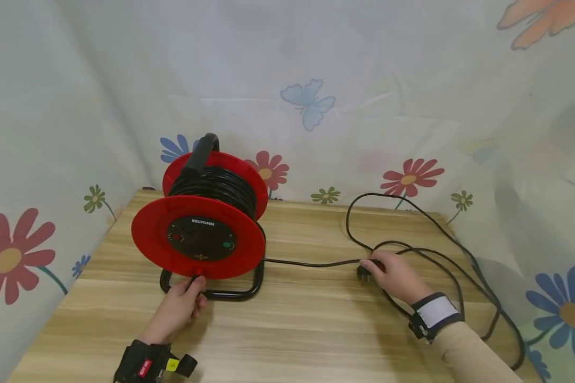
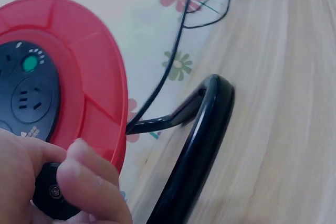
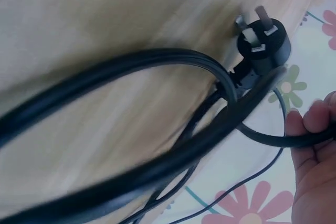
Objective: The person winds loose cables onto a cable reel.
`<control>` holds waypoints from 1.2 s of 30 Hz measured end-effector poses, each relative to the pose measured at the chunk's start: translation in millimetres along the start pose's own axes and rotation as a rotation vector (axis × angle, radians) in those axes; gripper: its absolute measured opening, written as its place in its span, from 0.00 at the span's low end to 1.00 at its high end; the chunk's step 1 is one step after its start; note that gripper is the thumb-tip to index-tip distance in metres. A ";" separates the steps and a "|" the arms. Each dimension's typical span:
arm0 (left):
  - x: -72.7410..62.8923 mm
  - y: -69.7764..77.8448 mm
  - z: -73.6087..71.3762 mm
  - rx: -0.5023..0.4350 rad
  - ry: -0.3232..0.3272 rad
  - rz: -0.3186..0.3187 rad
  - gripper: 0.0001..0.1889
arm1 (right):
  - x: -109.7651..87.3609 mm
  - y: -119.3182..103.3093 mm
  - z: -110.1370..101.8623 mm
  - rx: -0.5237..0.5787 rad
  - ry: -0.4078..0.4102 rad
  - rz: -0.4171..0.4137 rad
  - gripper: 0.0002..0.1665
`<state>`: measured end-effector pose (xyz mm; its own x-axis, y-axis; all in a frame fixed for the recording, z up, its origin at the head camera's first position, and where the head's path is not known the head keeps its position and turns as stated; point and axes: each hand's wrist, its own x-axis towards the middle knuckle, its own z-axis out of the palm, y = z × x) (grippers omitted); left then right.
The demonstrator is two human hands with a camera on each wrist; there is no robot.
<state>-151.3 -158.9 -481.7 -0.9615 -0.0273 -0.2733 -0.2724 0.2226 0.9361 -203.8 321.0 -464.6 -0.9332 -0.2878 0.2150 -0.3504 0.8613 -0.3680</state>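
A red cable reel [image 1: 150,234] with black cable wound between its two discs stands on a black tubular frame at the left of the table. With thumb and curled fingers my left hand [image 1: 177,308] grips the black crank knob [image 2: 52,195] low on the reel's front disc. My right hand [image 1: 402,276] pinches the black cable [image 1: 311,264], which runs from the reel across the table. Close beside the right hand's fingers is a black plug [image 3: 265,43] with metal pins, apart from the fingers in the right wrist view. Part of the knob is hidden by the left hand.
Loose loops of cable [image 1: 452,239] spread over the right side of the wood-grain table [image 1: 311,330]. A pale cloth [image 1: 378,106] with flowers and butterflies hangs behind and at both sides. The reel's carrying handle [image 1: 200,154] rises above the discs.
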 end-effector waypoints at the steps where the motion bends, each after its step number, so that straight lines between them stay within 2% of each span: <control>1: 0.3 -1.0 -1.0 -0.028 -0.002 -0.015 0.20 | -0.6 0.2 0.0 0.002 0.000 0.007 0.21; 7: 1.7 -5.5 -9.5 -0.110 -0.006 -0.047 0.22 | -2.6 -0.6 1.0 0.020 -0.003 0.010 0.23; 10: -0.1 -7.2 -16.7 -0.197 -0.009 -0.057 0.23 | -2.1 -1.1 1.6 0.021 0.001 0.005 0.24; 13: -3.6 -7.1 -27.0 -0.337 -0.020 -0.048 0.23 | -2.0 -1.9 1.8 0.027 0.002 0.018 0.24; 17: -7.9 -0.9 -40.8 -0.531 -0.045 0.033 0.21 | -1.0 -6.5 2.2 0.021 -0.023 0.022 0.22; 21: -10.8 8.0 -49.3 -0.675 -0.080 0.127 0.19 | 2.3 -13.5 2.3 0.015 -0.030 0.007 0.22; 25: -11.0 14.4 -50.8 -0.850 -0.145 0.199 0.16 | 4.3 -18.3 1.8 0.021 -0.025 -0.005 0.21; 28: -11.1 16.7 -50.0 -0.962 -0.187 0.230 0.15 | 5.7 -20.0 0.3 0.025 -0.023 -0.011 0.21; 31: -11.9 17.4 -48.9 -1.005 -0.185 0.243 0.15 | 7.3 -18.9 -2.7 0.026 -0.012 -0.020 0.22; 36: -12.7 18.6 -48.0 -1.003 -0.165 0.247 0.15 | 6.8 -6.7 -12.8 0.043 0.002 0.014 0.29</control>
<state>-145.9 -201.3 -450.2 -0.9983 0.0586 -0.0056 -0.0456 -0.7089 0.7038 -206.8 318.7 -449.0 -0.9378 -0.2749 0.2118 -0.3406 0.8461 -0.4099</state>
